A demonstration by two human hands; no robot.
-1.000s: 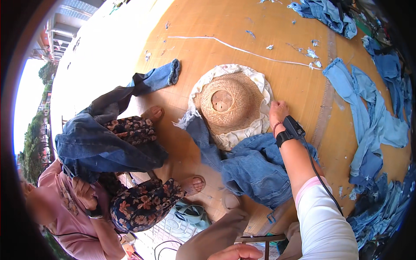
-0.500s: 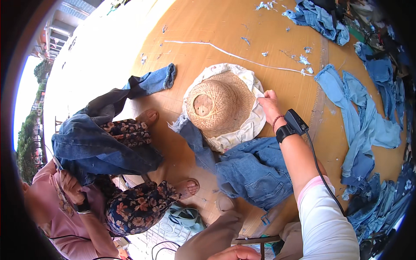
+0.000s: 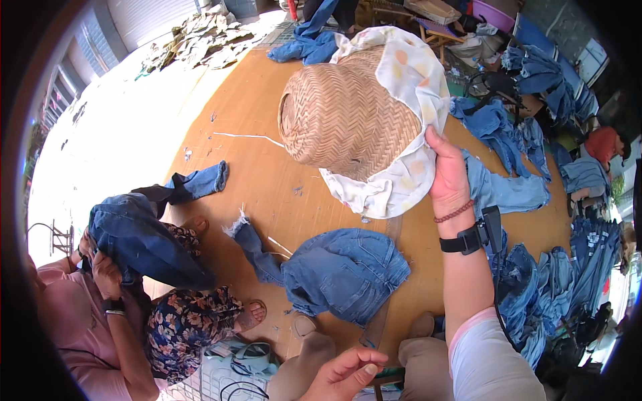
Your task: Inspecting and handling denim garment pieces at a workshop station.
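Observation:
My right hand (image 3: 449,167) is closed on the brim of a straw hat (image 3: 361,110), holding it up in the air over the brown floor sheet. White cloth with pale coloured spots (image 3: 409,170) edges the brim. The woven crown faces left. Low in the picture, my left hand (image 3: 344,375) is near my lap, its fingers loosely bent and the thumb a little apart, with nothing visible in it. Between my feet and the hat lies a pair of blue jeans (image 3: 344,274), one leg ending in a frayed edge.
At the left, a seated person in pink (image 3: 87,334) holds dark jeans (image 3: 144,230) in both hands. Heaps of denim (image 3: 535,287) line the right side. A thin white strip (image 3: 244,137) lies on the brown sheet (image 3: 247,93). A purple basin (image 3: 493,15) stands far right.
My right hand has lifted the hat off the jeans and floor, upward and away. My left hand has come further into view. The head view has shifted, showing more of the background.

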